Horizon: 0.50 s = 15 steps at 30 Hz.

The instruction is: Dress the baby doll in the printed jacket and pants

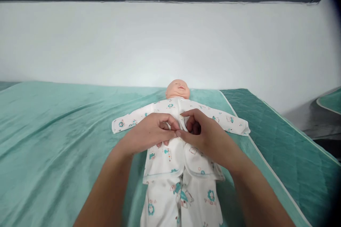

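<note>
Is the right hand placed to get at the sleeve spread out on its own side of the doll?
Probably yes: the right hand pinches the shirt front, and that sleeve lies flat just beside it, nothing covering it.

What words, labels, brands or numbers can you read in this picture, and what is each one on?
None can be read. The white top and trousers on the doll carry only small cartoon prints; any lettering in them is too blurred to tell. The left hand and right hand pinch the top's front and hide part of it. The teal sheet and wall show no writing.
</note>
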### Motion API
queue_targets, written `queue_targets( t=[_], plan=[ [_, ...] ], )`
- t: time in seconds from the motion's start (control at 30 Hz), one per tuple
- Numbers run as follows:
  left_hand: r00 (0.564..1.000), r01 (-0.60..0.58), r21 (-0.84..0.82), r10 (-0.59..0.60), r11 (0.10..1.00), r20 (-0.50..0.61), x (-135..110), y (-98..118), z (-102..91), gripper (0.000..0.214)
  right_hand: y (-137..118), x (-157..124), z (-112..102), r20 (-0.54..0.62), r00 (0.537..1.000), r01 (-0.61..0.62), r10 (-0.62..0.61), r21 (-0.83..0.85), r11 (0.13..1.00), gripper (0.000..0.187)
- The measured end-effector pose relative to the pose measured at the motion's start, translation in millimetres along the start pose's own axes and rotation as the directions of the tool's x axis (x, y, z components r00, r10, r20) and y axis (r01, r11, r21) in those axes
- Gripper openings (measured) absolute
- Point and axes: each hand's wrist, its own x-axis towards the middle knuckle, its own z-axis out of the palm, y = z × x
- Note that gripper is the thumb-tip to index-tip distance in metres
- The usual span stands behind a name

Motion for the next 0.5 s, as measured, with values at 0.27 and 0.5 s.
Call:
queue_targets(
  t=[0.27, 0.5],
  plan=[
    [0.999, 0.002, 0.146, -0.008, 0.989, 0.042, -3.1, 5.2, -0.1, 0.020, -0.7, -12.0, -11.7, 0.172, 0.984, -0.024, 0.053, -0.164, 0.986, 0.022],
    [0.999, -0.052, 0.156, 0.052, 0.986, 0.007, -0.2, 2.3, 3.9, 0.014, -1.5, -9.5, -14.9, 0.272, 0.959, -0.071, 0.075, -0.026, 0.997, 0.035]
  ],
)
